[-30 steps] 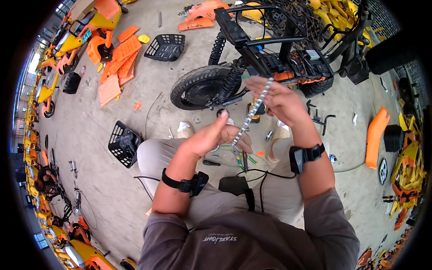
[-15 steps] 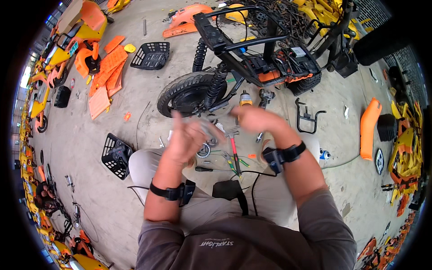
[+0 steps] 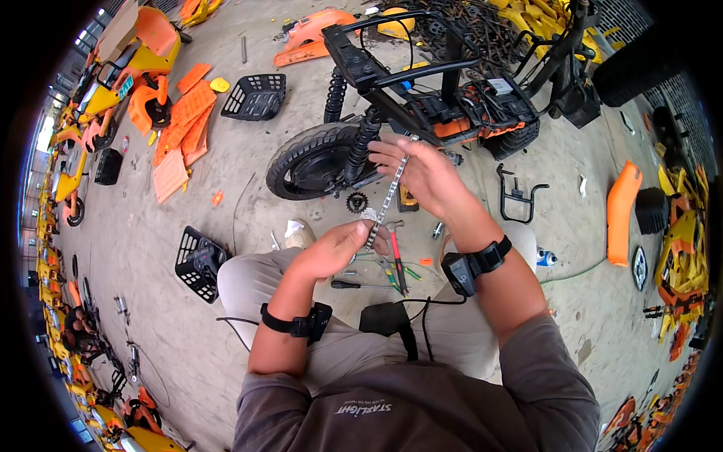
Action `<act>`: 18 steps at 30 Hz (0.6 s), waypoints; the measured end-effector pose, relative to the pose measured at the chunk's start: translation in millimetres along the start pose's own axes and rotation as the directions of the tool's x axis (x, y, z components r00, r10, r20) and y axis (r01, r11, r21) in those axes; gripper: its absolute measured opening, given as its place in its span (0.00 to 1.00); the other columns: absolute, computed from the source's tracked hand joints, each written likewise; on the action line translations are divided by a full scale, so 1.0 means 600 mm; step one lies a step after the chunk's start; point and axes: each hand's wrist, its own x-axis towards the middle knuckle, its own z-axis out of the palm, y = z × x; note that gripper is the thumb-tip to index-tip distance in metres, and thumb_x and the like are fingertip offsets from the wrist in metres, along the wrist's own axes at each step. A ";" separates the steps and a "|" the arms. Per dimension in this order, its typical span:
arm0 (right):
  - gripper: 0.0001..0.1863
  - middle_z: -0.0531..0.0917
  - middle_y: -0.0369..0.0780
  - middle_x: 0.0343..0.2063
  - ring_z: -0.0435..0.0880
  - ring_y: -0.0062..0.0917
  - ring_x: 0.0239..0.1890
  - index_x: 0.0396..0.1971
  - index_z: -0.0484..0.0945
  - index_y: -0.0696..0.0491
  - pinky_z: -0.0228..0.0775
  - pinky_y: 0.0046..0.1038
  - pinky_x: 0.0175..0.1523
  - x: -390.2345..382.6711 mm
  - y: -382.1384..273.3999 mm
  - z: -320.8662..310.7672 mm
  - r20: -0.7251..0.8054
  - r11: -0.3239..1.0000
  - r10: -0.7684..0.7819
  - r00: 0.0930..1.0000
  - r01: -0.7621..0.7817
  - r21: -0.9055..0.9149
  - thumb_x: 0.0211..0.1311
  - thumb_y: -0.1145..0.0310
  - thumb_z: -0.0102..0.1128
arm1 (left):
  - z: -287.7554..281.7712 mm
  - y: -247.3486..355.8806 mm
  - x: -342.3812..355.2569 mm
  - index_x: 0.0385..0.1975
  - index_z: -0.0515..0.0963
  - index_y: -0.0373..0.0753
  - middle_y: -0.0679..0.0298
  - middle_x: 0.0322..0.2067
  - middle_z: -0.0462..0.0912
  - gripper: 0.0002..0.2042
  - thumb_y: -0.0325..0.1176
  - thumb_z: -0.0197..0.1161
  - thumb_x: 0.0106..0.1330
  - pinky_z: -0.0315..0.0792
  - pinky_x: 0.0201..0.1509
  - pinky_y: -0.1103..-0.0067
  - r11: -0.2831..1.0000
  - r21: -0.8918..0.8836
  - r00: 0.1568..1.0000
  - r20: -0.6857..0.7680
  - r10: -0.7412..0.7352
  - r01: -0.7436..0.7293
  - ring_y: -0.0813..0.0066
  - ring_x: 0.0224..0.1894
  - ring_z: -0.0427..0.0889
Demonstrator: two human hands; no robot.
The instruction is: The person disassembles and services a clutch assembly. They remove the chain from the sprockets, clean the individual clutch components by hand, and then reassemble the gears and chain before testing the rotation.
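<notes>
A silver metal chain (image 3: 389, 193) runs diagonally between my hands in front of the bike's rear wheel (image 3: 309, 162). My left hand (image 3: 340, 248) holds its lower end between thumb and fingers. My right hand (image 3: 424, 175) holds the upper part, thumb near the top, fingers fairly straight and spread. A dark sprocket (image 3: 356, 202) lies on the floor beyond my left hand. Below the chain are a red-handled hammer (image 3: 397, 256), a black screwdriver (image 3: 346, 285) and green-handled pliers. A yellow power tool (image 3: 407, 199) is partly hidden by my right hand.
The stripped black bike frame (image 3: 392, 75) stands ahead. Black baskets (image 3: 254, 98), orange panels (image 3: 188, 113), a bent black rack (image 3: 514, 202) and a long orange part (image 3: 622, 215) lie around on the concrete floor. Rows of yellow-orange scooters and parts line both sides.
Half a second ago both hands were blurred and lower, closer to level. My right hand has since risen, and the chain slants steeply again, much as one second ago.
</notes>
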 end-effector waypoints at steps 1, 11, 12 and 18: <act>0.32 0.77 0.51 0.56 0.79 0.35 0.55 0.60 0.67 0.64 0.68 0.36 0.62 0.006 0.010 -0.007 -0.158 1.000 -0.017 0.987 0.015 -0.014 0.68 0.52 0.56 | 0.001 0.005 -0.002 0.56 0.73 0.30 0.57 0.40 0.82 0.39 0.67 0.40 0.71 0.72 0.51 0.73 0.993 -0.025 0.992 0.044 0.115 -0.114 0.70 0.44 0.79; 0.48 0.78 0.50 0.53 0.77 0.29 0.55 0.62 0.70 0.61 0.66 0.32 0.59 -0.015 0.123 0.024 -0.095 0.735 0.213 0.972 -0.224 -0.640 0.69 0.29 0.27 | -0.024 -0.021 0.014 0.57 0.72 0.30 0.62 0.36 0.78 0.29 0.52 0.52 0.70 0.70 0.45 0.76 0.824 -0.485 0.914 -0.395 0.092 -0.293 0.71 0.36 0.75; 0.48 0.78 0.50 0.53 0.77 0.29 0.55 0.62 0.70 0.61 0.66 0.32 0.59 -0.015 0.148 0.023 -0.096 0.737 0.206 0.974 -0.219 -0.640 0.69 0.29 0.27 | -0.022 -0.020 0.014 0.57 0.72 0.30 0.62 0.36 0.78 0.29 0.52 0.52 0.70 0.70 0.45 0.76 0.826 -0.481 0.915 -0.391 0.097 -0.293 0.71 0.36 0.75; 0.34 0.84 0.41 0.31 0.81 0.34 0.40 0.43 0.78 0.58 0.68 0.35 0.51 0.013 0.229 -0.022 -0.066 0.910 0.311 0.948 -0.317 -0.267 0.73 0.40 0.36 | -0.012 -0.036 0.007 0.56 0.73 0.33 0.62 0.34 0.80 0.19 0.39 0.55 0.72 0.72 0.42 0.78 0.955 -0.257 0.933 -0.358 0.046 -0.145 0.76 0.35 0.76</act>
